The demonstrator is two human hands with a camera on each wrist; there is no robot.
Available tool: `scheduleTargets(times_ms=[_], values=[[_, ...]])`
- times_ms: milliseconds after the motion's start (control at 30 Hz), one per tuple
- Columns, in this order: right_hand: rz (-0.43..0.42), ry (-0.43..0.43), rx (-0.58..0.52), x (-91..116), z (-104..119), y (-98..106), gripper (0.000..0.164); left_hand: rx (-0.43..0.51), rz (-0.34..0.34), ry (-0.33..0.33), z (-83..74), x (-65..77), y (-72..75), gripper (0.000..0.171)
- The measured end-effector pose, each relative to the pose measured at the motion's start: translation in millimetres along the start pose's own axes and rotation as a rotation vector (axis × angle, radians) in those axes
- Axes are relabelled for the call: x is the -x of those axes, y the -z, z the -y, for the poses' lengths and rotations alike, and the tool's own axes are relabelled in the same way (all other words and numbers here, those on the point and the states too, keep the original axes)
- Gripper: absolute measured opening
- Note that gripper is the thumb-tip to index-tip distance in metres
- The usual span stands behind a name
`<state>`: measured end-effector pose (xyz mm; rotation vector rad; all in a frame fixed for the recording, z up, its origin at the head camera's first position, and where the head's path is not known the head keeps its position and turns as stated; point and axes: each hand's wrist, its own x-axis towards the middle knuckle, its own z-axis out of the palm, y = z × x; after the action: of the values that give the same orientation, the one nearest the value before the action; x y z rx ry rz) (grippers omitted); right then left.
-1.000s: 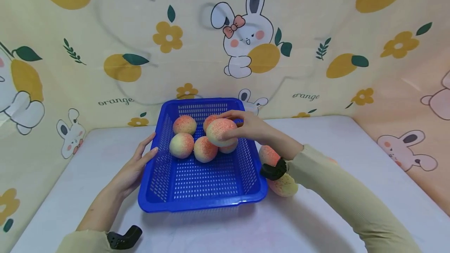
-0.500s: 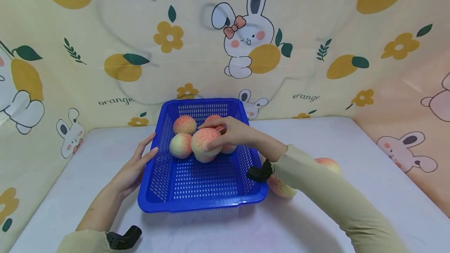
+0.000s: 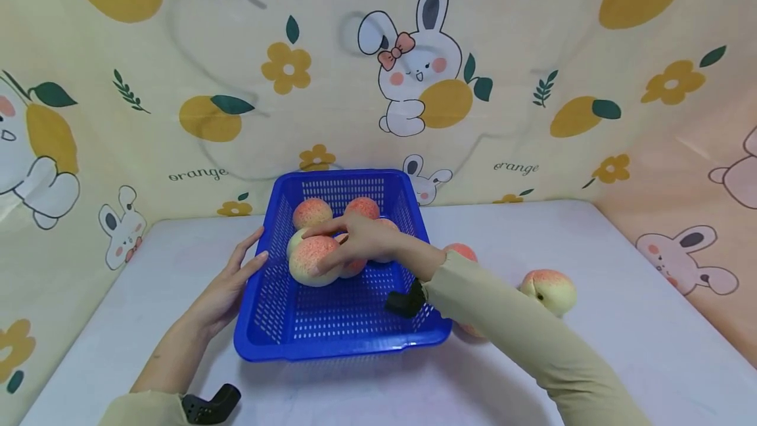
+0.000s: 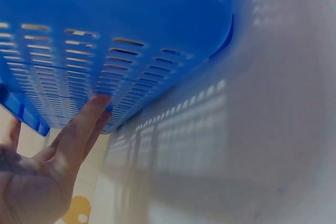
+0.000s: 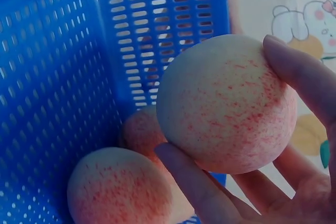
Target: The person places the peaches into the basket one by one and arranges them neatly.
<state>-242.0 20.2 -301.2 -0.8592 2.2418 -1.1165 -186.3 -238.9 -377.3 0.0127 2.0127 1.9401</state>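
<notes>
Orange-and-rabbit print cloth rises behind a white table. At the nine o'clock side of a blue basket, the left hand rests its fingers against the wall. Inside, just nine o'clock of centre, one speckled peach sits gripped between thumb and fingers of the right hand (whether it touches its neighbours, I cannot tell). Other peaches lie mostly from eleven to two o'clock; loose peaches lie outside, around three and four.
</notes>
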Motion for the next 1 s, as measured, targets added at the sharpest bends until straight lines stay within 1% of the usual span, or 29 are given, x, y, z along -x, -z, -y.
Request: scheduleTargets(times_ms=[100,167,333,400,467,767,900,1000], values=[[0.007,-0.011,0.025,-2.9,0.1,-4.2,0.055,-0.003,-0.005,0.002,0.7,-0.1,-0.6,0.064],[0.019,-0.033,0.022,-4.5,0.2,-7.3,0.054,-0.005,-0.007,0.001,0.6,-0.4,-0.4,0.064],[0.057,-0.120,-0.062,-8.3,-1.8,-16.0,0.055,-0.007,-0.002,-0.003,-1.1,-0.3,-0.5,0.063],[0.061,-0.135,-0.081,-9.6,-2.5,-18.8,0.055,-0.003,-0.001,0.001,-1.4,-0.1,-0.8,0.063],[0.062,-0.132,-0.081,-11.4,-3.0,-21.1,0.055,0.001,0.003,0.004,-1.3,0.1,-0.4,0.063],[0.071,-0.101,0.015,-18.6,-3.7,-36.8,0.059,0.017,0.016,-0.002,1.5,2.2,-0.1,0.062],[0.075,-0.137,0.065,-20.6,-2.3,-41.3,0.060,0.016,0.020,-0.005,1.3,1.9,-1.3,0.062],[0.095,-0.176,0.089,-21.0,-0.1,-42.9,0.060,0.010,0.014,-0.003,0.9,1.5,-1.4,0.062]])
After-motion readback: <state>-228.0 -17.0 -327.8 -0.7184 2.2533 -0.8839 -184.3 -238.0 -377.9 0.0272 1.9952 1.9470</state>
